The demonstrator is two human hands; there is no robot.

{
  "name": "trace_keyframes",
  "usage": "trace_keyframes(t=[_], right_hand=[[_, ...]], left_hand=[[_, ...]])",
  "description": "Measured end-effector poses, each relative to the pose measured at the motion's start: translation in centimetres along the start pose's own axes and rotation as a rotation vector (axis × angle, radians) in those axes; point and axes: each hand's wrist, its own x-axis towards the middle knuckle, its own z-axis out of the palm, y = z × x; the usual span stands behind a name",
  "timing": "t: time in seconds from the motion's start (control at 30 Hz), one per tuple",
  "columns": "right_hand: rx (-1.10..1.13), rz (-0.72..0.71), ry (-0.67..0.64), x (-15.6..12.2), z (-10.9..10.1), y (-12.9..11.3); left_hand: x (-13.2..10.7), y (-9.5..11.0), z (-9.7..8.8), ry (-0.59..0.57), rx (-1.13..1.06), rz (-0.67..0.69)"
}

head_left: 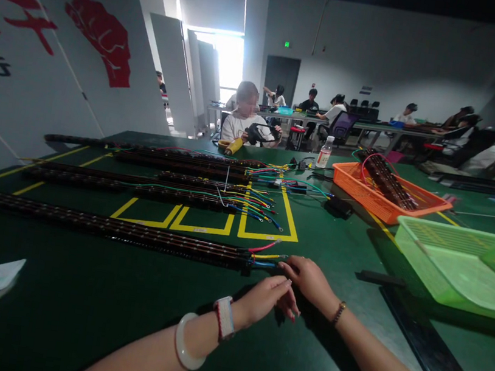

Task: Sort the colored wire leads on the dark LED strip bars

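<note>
A long dark bundle of strips (166, 240) lies across the near part of the table, with pink, yellow and blue wires at its right end. My right hand (310, 282) is at those wire ends, its fingers pinched at the tip of the blue wire (263, 264). Just beside them is the yellow wire (267, 256), which ends in a metal terminal. Below and left of it, my left hand (261, 301) has bent fingers hanging apart from the thumb. Nothing shows in that hand.
More wired bundles (136, 187) lie behind, over yellow tape outlines on the green table (119, 315). To the right are an orange basket (361, 195), a green basket (458, 289) and a black flat panel (426, 339). A bottle (324, 152) stands far back, near a seated person (245, 120).
</note>
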Motion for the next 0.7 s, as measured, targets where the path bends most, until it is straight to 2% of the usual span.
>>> trace_keyframes(t=[0.23,0.37,0.7], right_hand=[[0.206,0.113,0.090,-0.27,0.16,0.47],[0.266,0.106,0.111,-0.12,0.45,0.79],[0.311,0.064,0.068,-0.14,0.35,0.59]], left_hand=[[-0.56,1.00,0.37,0.029,-0.024,-0.019],[-0.42,0.78,0.26,0.027,-0.045,-0.010],[-0.05,0.11,0.06,0.030,-0.041,-0.008]])
